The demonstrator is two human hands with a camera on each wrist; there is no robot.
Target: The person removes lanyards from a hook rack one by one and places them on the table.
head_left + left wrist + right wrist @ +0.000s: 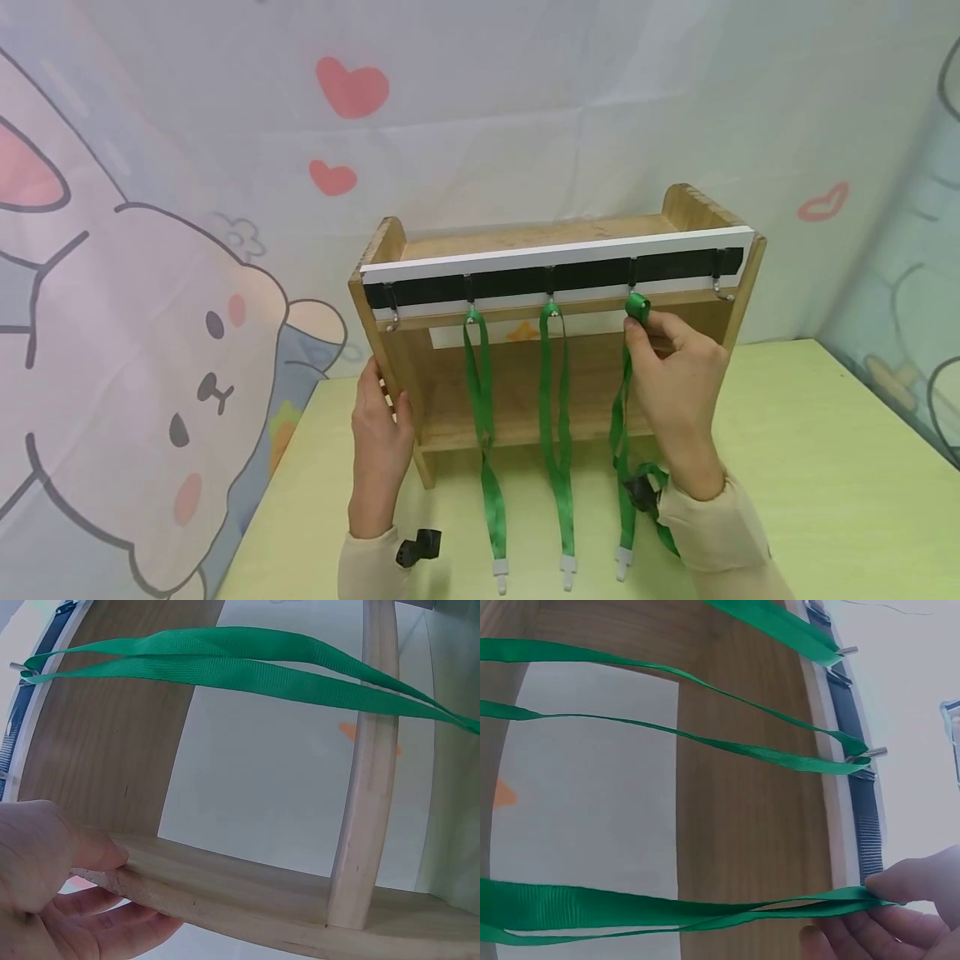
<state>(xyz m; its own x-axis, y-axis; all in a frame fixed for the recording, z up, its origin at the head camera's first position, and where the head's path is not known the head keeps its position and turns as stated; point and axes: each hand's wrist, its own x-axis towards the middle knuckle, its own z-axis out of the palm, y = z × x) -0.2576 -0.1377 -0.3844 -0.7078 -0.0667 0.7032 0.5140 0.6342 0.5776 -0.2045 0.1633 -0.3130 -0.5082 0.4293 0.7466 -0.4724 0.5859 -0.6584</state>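
Note:
My right hand (681, 387) pinches the top loop of a green lanyard (627, 512) between thumb and fingers, right at the fourth hook (633, 272) of the rail. Below the hand the strap hangs down to a white plastic clip (623, 563). At the left, my left hand (381, 433) grips the side panel of a small wooden shelf (510, 392), thumb inside and fingers outside in the left wrist view. From the second and third hooks hang two more green lanyards, a left one (492, 492) and a middle one (558, 479), each ending in a white clip.
Across the shelf's upper front runs a white rail with a black strip (510, 283). Its outermost hooks, left (391, 317) and right (720, 287), carry nothing. The shelf stands on a yellow-green table (832, 467) before a printed backdrop (525, 108).

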